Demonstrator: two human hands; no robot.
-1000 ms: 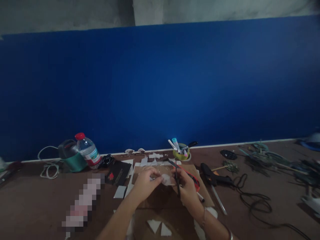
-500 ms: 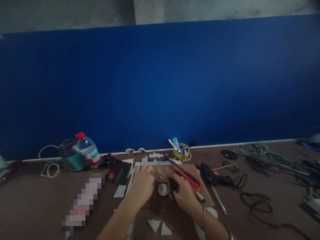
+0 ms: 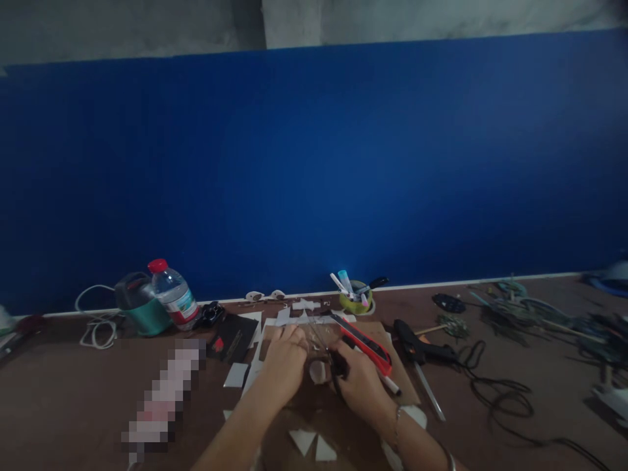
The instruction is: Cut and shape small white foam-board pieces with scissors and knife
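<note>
My right hand (image 3: 356, 373) is closed around the black handles of a pair of scissors (image 3: 338, 374), whose thin blades point up and left. My left hand (image 3: 288, 356) lies to the left of the blades, its fingers curled and pressed together; whatever they hold is hidden. Both hands are over a brown cardboard sheet (image 3: 405, 376). A small round whitish piece (image 3: 318, 372) sits between the hands. Just beyond my right hand lies a red utility knife (image 3: 366, 345), with a black-tipped white pen (image 3: 391, 384) beside it.
Two white triangular scraps (image 3: 325, 450) lie near me. At the back stand a tape roll (image 3: 349, 305) with pens inside and a red-capped bottle (image 3: 174, 297). A black glue gun (image 3: 422, 347) with its cord is on the right, past it tangled greenery (image 3: 534, 314).
My left hand has shifted slightly toward me and to the right. The scissors in my right hand have turned a little, and their blades show more clearly.
</note>
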